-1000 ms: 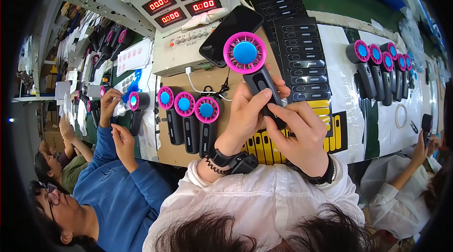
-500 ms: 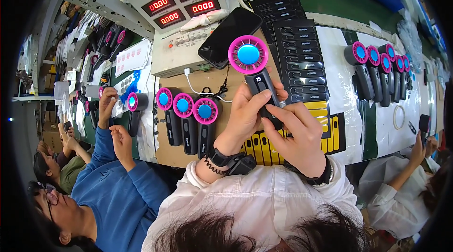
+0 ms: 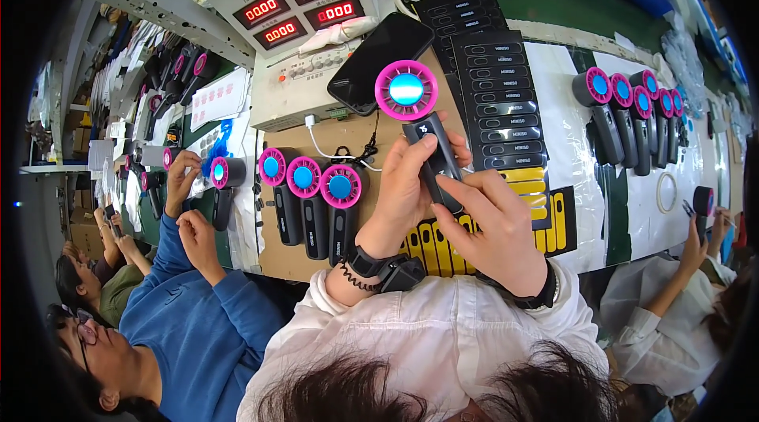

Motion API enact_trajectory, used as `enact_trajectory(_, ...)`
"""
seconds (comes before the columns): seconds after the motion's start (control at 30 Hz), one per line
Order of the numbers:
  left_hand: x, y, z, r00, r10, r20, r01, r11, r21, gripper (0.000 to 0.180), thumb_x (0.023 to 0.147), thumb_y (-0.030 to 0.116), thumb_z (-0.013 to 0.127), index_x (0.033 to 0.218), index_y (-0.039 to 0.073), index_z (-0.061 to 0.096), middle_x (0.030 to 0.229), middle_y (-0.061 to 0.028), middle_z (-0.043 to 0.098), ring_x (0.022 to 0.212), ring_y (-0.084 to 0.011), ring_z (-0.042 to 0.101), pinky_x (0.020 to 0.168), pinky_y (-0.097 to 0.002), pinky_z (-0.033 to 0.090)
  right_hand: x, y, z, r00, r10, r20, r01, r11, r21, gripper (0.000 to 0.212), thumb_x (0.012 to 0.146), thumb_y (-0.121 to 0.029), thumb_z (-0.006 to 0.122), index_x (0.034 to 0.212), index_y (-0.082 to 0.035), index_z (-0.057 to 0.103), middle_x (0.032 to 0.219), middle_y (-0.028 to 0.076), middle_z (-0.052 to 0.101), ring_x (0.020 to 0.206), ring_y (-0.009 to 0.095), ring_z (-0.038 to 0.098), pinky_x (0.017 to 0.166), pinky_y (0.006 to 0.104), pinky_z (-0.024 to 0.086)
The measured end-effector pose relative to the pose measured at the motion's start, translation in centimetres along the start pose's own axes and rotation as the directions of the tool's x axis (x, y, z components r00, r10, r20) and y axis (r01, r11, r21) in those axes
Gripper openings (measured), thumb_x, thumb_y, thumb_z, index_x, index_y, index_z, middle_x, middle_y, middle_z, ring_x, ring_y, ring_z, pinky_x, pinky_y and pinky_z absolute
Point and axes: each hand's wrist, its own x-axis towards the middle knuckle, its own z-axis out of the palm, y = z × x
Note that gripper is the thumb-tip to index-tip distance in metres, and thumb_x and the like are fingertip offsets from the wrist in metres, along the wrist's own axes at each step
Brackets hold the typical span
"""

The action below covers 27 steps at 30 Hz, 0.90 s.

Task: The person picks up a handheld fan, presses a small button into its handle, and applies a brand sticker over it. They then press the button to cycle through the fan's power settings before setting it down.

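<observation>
A handheld fan (image 3: 406, 90) with a pink grille, blue centre and dark handle is tilted up in front of me. My left hand (image 3: 402, 189) is closed round its handle, thumb on the front face just below the head. My right hand (image 3: 500, 220) has its thumb and forefinger pinched at the handle's lower end; whether a small piece lies between those fingertips is hidden. Three similar fans (image 3: 304, 177) lie side by side to the left of my hands. Beyond the right hand are black sheets of long labels (image 3: 506, 109), with yellow backing (image 3: 443, 248) bared near me.
A tester box (image 3: 312, 78) with red digital displays stands at the back left; a black phone (image 3: 379, 62) leans by it. A white cable (image 3: 316, 133) crosses the cardboard. More fans (image 3: 624, 105) lie at right. Co-workers sit on both sides, the left one in a blue sleeve (image 3: 249, 307).
The held fan's handle has shifted slightly left in my left hand's grip. My right fingertips have moved a little left along with it, staying at the handle's lower end.
</observation>
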Motion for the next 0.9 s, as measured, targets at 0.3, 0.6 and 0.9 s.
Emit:
enact_trajectory(0.3,0.16,-0.09,-0.18,0.998,-0.01,-0.065,0.01,1.0,-0.006,0.037,0.09,0.018,0.047,0.123,0.002,0.041,0.095,-0.0125,0.058,0.084,-0.0206,0.059,0.074,-0.0325,0.051,-0.14,0.15,0.35,1.0,-0.013,0.014,0.013,1.0,0.005,0.029,0.066,-0.002,0.071,0.094,-0.002,0.063,0.077,0.008,0.055,0.061,0.02,0.055,0.049,0.0284,0.044)
enact_trajectory(0.6,0.15,0.05,-0.11,0.999,-0.05,0.015,0.05,0.999,0.009,0.039,0.087,0.009,0.051,0.124,0.003,0.04,0.099,-0.0114,0.057,0.088,-0.0202,0.059,0.078,-0.0327,0.051,-0.16,0.31,-0.19,1.0,0.006,-0.003,-0.006,1.0,0.022,0.025,0.066,-0.002,0.072,0.089,-0.001,0.063,0.076,0.007,0.056,0.058,0.018,0.055,0.048,0.0267,0.044)
enact_trajectory(0.9,0.07,-0.12,-0.36,0.997,-0.071,0.027,0.07,0.997,0.009,0.041,0.085,0.007,0.049,0.125,0.001,0.038,0.101,-0.0131,0.056,0.091,-0.0209,0.058,0.081,-0.0337,0.05,-0.4,0.57,-0.41,1.0,-0.003,0.001,0.003,1.0,0.018,0.026,0.065,-0.004,0.075,0.089,-0.001,0.064,0.078,0.007,0.057,0.057,0.016,0.056,0.048,0.025,0.044)
